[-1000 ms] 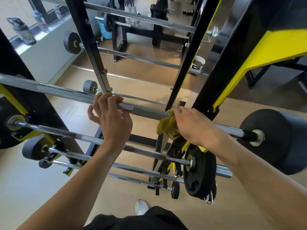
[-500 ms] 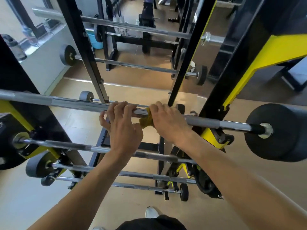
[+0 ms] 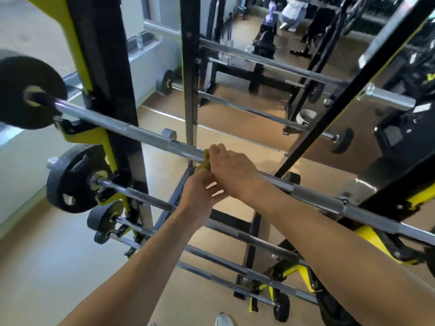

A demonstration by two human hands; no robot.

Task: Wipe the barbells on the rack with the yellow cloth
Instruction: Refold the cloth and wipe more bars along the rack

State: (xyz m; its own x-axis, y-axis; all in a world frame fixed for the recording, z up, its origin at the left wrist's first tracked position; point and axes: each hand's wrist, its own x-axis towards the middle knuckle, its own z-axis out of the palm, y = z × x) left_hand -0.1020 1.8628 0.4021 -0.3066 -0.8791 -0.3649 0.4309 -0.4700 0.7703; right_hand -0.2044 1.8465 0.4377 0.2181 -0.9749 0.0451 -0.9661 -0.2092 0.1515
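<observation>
The top barbell (image 3: 146,137) lies across the black and yellow rack (image 3: 110,67), with a black plate (image 3: 21,74) on its left end. My right hand (image 3: 233,170) grips the yellow cloth (image 3: 205,161) wrapped round the bar near its middle. My left hand (image 3: 200,191) is off the bar, just below it, with its fingertips at the cloth's hanging end under my right hand. Blur hides whether it holds the cloth. Several more barbells (image 3: 141,194) sit on lower pegs of the rack.
Behind the rack stands a black upright (image 3: 189,90) with more bars (image 3: 247,109) and gym machines. A chrome sleeve end (image 3: 386,97) sticks out at the right. A person (image 3: 292,10) is far back. My shoe (image 3: 223,320) is on the tan floor.
My right hand slid the cloth leftward along the top bar. My left hand let go of the bar and dropped under it beside the cloth. The view swung left.
</observation>
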